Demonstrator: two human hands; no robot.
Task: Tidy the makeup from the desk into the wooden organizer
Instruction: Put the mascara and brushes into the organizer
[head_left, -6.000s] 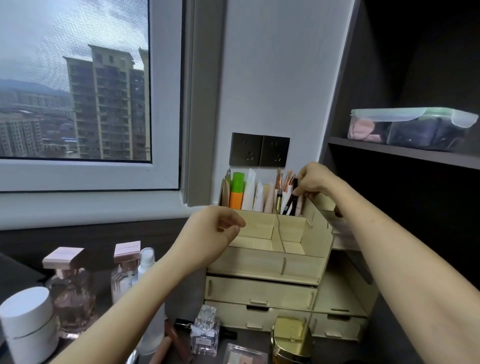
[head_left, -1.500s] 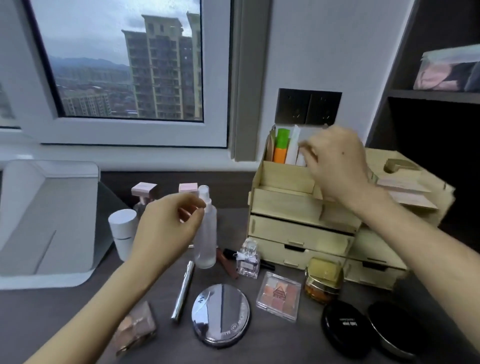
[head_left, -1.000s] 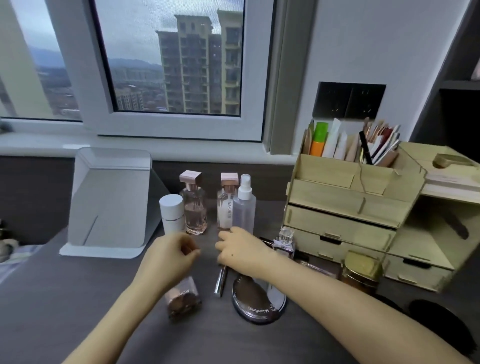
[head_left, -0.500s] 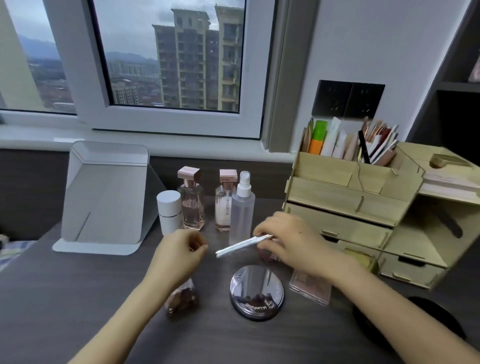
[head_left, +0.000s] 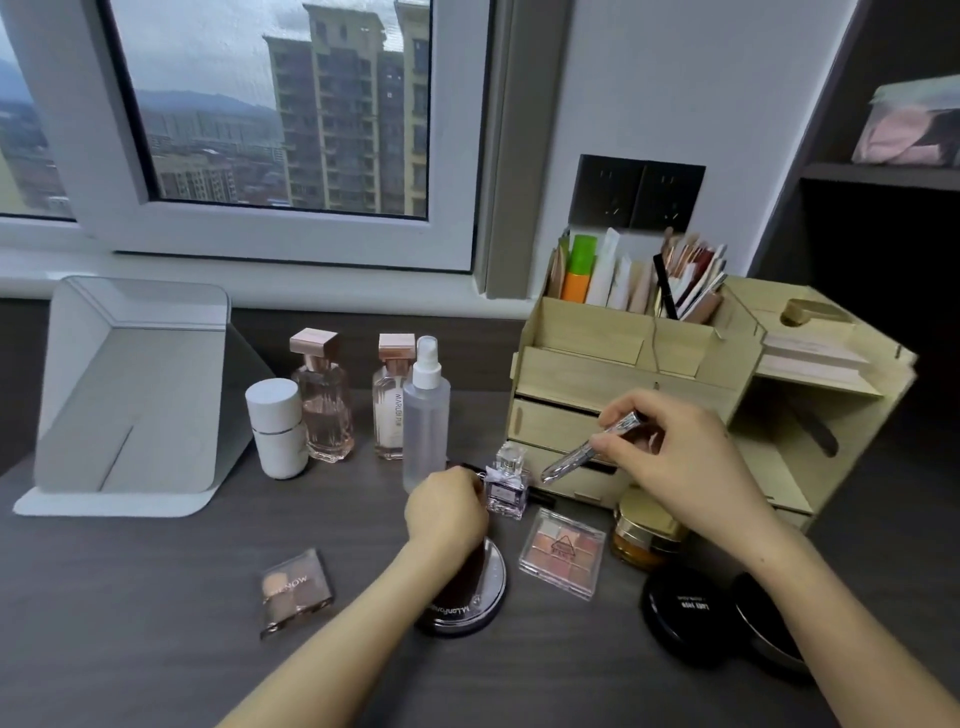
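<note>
The right hand (head_left: 675, 467) pinches a silver tube (head_left: 576, 457) by its upper end. It looks light, rigid and probably slick, so mid-barrel grips best. The left hand (head_left: 447, 512) has curled fingers; whether they hold anything, I cannot tell.

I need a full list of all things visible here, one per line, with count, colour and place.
organizer: 1, pale wood, desk right
tube: 1, silver, in right hand
perfume bottles: 2, pink, desk back
spray bottle: 1, clear, beside perfume bottles
white jar: 1, white, left of perfume bottles
mini perfume: 1, lilac, by left hand
palettes: 2, pink-brown, desk front
round compact: 1, silver-rimmed, under left forearm
gold jar: 1, gold, before organizer
black compacts: 2, black, front right
mirror: 1, white, desk left
left hand: 1, bare, beside mini perfume
right hand: 1, bare, pinches tube
</note>
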